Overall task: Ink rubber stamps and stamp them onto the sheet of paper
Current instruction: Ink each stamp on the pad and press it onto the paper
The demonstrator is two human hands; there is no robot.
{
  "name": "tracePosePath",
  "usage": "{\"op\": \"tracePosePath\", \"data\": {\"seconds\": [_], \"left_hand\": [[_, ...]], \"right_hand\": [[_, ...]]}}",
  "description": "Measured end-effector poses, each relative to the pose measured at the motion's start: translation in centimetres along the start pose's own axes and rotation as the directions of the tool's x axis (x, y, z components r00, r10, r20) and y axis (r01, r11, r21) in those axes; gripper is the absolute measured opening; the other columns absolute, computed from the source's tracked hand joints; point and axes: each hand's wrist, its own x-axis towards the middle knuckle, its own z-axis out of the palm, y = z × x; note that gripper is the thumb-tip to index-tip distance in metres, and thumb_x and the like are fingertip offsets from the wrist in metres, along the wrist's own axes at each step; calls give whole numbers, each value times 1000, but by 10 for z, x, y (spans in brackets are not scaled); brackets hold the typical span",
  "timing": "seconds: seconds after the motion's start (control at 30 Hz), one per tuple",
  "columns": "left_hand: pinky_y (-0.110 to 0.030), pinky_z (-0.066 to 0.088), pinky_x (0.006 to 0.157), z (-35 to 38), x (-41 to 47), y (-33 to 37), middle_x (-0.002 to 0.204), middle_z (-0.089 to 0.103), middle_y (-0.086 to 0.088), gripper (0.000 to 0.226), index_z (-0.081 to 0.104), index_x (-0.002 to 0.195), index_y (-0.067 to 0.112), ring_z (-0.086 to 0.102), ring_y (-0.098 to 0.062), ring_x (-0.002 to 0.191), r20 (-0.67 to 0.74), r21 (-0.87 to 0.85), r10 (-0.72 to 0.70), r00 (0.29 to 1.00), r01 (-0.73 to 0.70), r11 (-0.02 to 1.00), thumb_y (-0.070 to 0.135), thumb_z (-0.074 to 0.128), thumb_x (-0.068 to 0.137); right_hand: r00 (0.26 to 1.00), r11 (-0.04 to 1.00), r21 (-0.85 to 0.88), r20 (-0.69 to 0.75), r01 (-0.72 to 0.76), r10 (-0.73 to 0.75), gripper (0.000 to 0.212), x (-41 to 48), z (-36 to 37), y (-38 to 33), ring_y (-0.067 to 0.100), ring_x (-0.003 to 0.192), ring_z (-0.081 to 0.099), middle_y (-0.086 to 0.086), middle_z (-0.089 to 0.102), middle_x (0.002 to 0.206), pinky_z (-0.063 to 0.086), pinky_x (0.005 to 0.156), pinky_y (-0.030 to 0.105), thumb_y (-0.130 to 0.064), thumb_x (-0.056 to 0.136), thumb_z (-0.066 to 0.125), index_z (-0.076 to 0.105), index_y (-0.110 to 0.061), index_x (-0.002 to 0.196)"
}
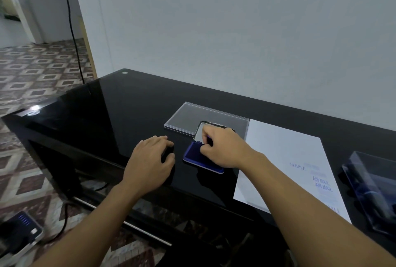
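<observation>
Black glossy glass table (128, 106) is carrying everything within easy reach of the person, and the open rectangular blue ink pad (191, 153) is lying near its middle, just left of the white sheet of paper (282, 159), probably so that a stamp needs only a short trip from one to the other. The right hand (222, 148) is hovering low over the pad's far right part, its fingers and thumb pinching a small rubber stamp (209, 138). Only a bluish sliver of the stamp is showing, so its own direction cannot be told, though its face is presumably pointing down into the ink. The pad's long axis is running left to right, roughly along the table's near edge, and its silvery hinged lid (200, 132) is standing tilted up on the far side, leaving the near side free for the hand. The left hand (147, 159) is resting on the table just left of the pad, perhaps ready to steady it. Whether it is covering something dark cannot be told against the black glass. The sheet's long axis is running far to near, and its blue prints (321, 182) are reading upright towards the person. A clear flat plastic cover (203, 116) is lying beyond the pad, and a clear plastic box (372, 181) is sitting right of the sheet.
</observation>
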Motion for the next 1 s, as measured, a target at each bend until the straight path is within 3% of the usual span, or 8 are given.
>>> {"op": "tracePosePath", "data": {"seconds": [0.23, 0.47, 0.77, 0.93, 1.0], "left_hand": [[-43, 30, 112, 4, 0, -2, 138, 52, 6, 31, 59, 119, 28, 41, -14, 132, 2, 12, 1, 1000, -1, 1000, 36, 52, 90], [-43, 26, 114, 4, -1, -2, 140, 50, 6, 32, 57, 122, 27, 38, -15, 134, 13, 37, -7, 1000, 6, 999, 36, 50, 92], [-43, 29, 112, -1, 1, 3, 137, 53, 4, 31, 60, 119, 25, 41, -15, 132, 32, -10, -29, 999, 29, 1000, 32, 54, 90], [-35, 40, 98, -13, 9, 17, 113, 62, 6, 23, 65, 109, 18, 55, -14, 110, 30, -140, -72, 997, 76, 987, 24, 57, 89], [-28, 40, 92, -16, 12, 26, 115, 60, 9, 26, 63, 114, 21, 52, -10, 109, 39, -191, -86, 996, 92, 977, 25, 55, 90]], "right_hand": [[999, 1000, -25, 49, 17, -15, 7, -3, 0, 7, 16, 86, 60, -3, 64, 90, 53, 66, 34, -23, 87, 59, 52, -24, 86], [1000, 1000, -6, 27, -12, 12, 7, 2, 0, 1, 16, 82, 61, -5, 63, 85, 56, 72, 38, -24, 88, 60, 54, -21, 86], [1000, 999, 40, -1, -7, 7, 7, -12, 2, 3, 18, 91, 61, -1, 66, 95, 58, 73, 36, -20, 91, 57, 51, -22, 89], [999, 994, 108, -20, -30, 32, 3, -20, -10, 8, 19, 85, 63, 0, 66, 93, 56, 70, 38, -19, 91, 57, 54, -19, 92], [997, 988, 148, -54, -48, 56, 3, -27, -18, 13, 18, 80, 64, 0, 67, 91, 54, 66, 35, -19, 91, 57, 55, -18, 92]]}}
